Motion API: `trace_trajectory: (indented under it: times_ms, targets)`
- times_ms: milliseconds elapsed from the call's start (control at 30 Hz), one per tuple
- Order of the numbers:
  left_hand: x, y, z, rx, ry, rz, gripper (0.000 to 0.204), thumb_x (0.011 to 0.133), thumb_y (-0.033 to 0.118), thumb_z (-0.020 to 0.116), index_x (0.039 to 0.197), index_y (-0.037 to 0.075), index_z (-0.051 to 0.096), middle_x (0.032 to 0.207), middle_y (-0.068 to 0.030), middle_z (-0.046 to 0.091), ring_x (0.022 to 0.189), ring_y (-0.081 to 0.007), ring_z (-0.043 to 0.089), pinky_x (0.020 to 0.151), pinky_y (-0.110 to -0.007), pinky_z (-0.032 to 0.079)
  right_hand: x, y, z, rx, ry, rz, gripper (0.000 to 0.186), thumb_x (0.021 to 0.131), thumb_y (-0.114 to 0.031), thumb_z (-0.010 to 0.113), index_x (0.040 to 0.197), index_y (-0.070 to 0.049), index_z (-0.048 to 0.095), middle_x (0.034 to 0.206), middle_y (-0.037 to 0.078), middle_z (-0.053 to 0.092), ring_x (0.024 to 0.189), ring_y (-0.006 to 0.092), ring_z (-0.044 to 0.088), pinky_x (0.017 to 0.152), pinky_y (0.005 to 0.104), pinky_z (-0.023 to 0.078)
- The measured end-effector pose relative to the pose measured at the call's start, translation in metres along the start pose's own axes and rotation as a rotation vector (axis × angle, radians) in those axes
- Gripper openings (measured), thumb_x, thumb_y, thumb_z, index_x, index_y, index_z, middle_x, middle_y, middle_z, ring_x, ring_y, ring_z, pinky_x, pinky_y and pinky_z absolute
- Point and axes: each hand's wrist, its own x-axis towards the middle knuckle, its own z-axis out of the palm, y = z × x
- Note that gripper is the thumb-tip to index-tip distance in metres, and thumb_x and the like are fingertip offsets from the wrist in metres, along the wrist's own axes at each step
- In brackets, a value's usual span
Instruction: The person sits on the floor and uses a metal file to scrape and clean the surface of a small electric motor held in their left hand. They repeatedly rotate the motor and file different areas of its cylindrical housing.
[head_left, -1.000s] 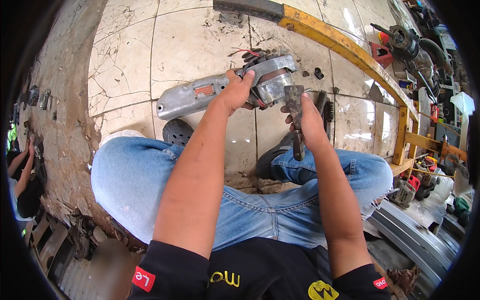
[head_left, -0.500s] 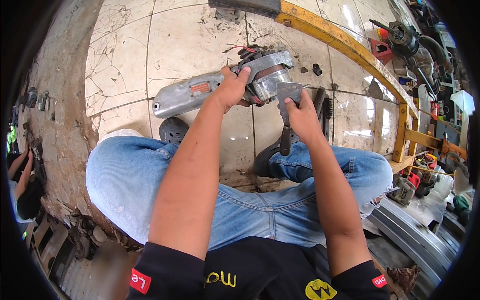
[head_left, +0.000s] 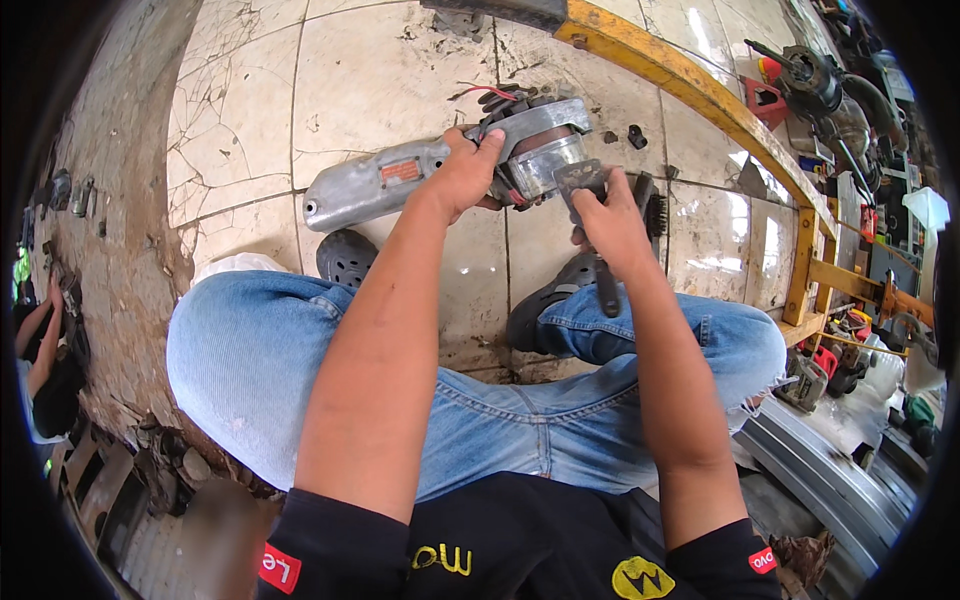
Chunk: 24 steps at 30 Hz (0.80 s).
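Note:
On the tiled floor in front of me lies a grey metal motor point(head_left: 541, 165), with a round ribbed drum, a bracket band and red and dark wires on top. Its long rounded housing point(head_left: 350, 190) stretches left and bears an orange label. My left hand point(head_left: 463, 178) is closed round the part between housing and drum; its fingertips are partly hidden. In my right hand point(head_left: 611, 225) is a putty knife point(head_left: 583, 176), its broad dirty blade up by the drum's right side and its dark handle hanging below. I cannot tell whether the blade touches the drum.
A dark brush point(head_left: 656, 215) lies beyond my right hand. Small dark bits point(head_left: 636, 137) dot the floor. A yellow metal frame point(head_left: 690, 85) arches along the right, with machine parts point(head_left: 815, 75) behind it. Another person's arms point(head_left: 45, 335) show at the far left.
The putty knife has tilted in my right hand: its handle end has swung right and its blade lies flatter. My left hand keeps its hold on the motor.

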Motion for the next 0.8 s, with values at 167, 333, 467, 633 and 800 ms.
trace_trajectory:
  times_ms: [167, 333, 467, 633, 800]
  targets:
    - [-0.005, 0.006, 0.001, -0.019, -0.011, -0.038, 0.066, 0.099, 0.047, 0.044, 0.131, 0.000, 0.011, 0.134, -0.0294, 0.040, 0.109, -0.0368, 0.060, 0.075, -0.051, 0.061, 0.022, -0.004, -0.012, -0.614, 0.102, -0.325, 0.052, 0.085, -0.035, 0.065, 0.129, -0.010, 0.053, 0.101, 0.025, 0.067, 0.101, 0.0409, 0.063, 0.086, 0.0465, 0.049]
    - [0.000, -0.001, 0.003, -0.049, -0.005, -0.004, 0.069, 0.098, 0.048, 0.046, 0.133, 0.001, 0.009, 0.139, -0.0285, 0.035, 0.119, -0.0395, 0.053, 0.074, -0.052, 0.061, 0.017, -0.030, -0.005, -0.877, 0.112, -0.340, 0.047, 0.086, -0.035, 0.065, 0.128, -0.016, 0.057, 0.104, 0.018, 0.069, 0.101, 0.0364, 0.064, 0.087, 0.0465, 0.050]
    - [-0.001, 0.002, 0.002, -0.059, -0.016, -0.032, 0.071, 0.097, 0.049, 0.048, 0.133, 0.001, 0.009, 0.141, -0.0274, 0.032, 0.125, -0.0403, 0.048, 0.073, -0.052, 0.062, 0.018, -0.033, -0.004, -0.914, 0.106, -0.337, 0.048, 0.086, -0.034, 0.065, 0.130, -0.017, 0.057, 0.104, 0.017, 0.069, 0.101, 0.0358, 0.064, 0.086, 0.0464, 0.051]
    - [0.001, 0.000, 0.005, -0.062, 0.010, -0.021, 0.071, 0.098, 0.048, 0.047, 0.133, -0.001, 0.009, 0.138, -0.0292, 0.036, 0.119, -0.0403, 0.053, 0.070, -0.050, 0.062, 0.022, -0.032, 0.006, -0.897, 0.092, -0.300, 0.046, 0.086, -0.033, 0.065, 0.129, -0.015, 0.057, 0.101, 0.019, 0.069, 0.097, 0.0376, 0.065, 0.084, 0.0479, 0.051]
    - [0.001, -0.001, 0.004, -0.051, 0.031, -0.010, 0.071, 0.098, 0.047, 0.046, 0.133, -0.002, 0.008, 0.135, -0.0301, 0.039, 0.110, -0.0396, 0.059, 0.067, -0.049, 0.063, 0.019, -0.028, 0.007, -0.832, 0.100, -0.325, 0.047, 0.086, -0.033, 0.066, 0.124, -0.008, 0.056, 0.096, 0.024, 0.068, 0.094, 0.0402, 0.065, 0.081, 0.0491, 0.051]
